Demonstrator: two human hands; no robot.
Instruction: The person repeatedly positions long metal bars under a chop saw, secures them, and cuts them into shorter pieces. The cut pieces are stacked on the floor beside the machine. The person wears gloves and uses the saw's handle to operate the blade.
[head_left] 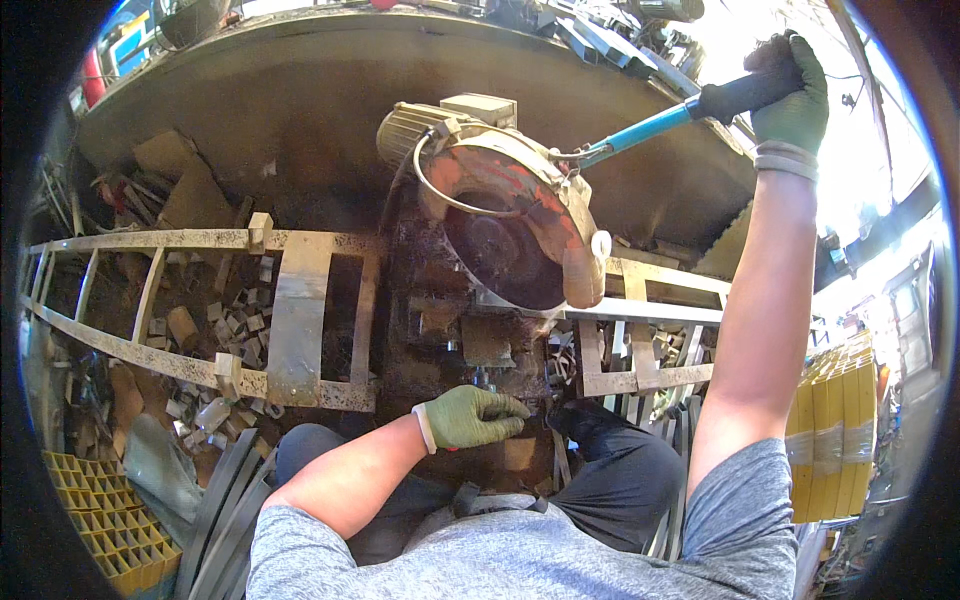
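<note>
A cut-off saw stands in front of me, with a dark round blade (495, 250) under a worn red and grey guard (545, 205) and a ribbed motor (408, 133) behind. Up at the right, my right hand (795, 105), in a green glove, is wrapped around the black grip of the saw's blue lever (640, 133). My left hand (470, 418), also gloved in green, hovers low by the clamp area below the blade, fingers stretched out and holding nothing that shows. A pale metal bar (645, 315) runs rightward from beneath the blade.
Ladder-like metal racks (300, 330) flank the saw. Cut metal offcuts (245, 325) litter the ground at left. Stacked yellow square tubes (830, 430) stand at right, and more yellow tube ends (105, 510) sit at lower left. Dark strips (225, 510) lean beside my left leg.
</note>
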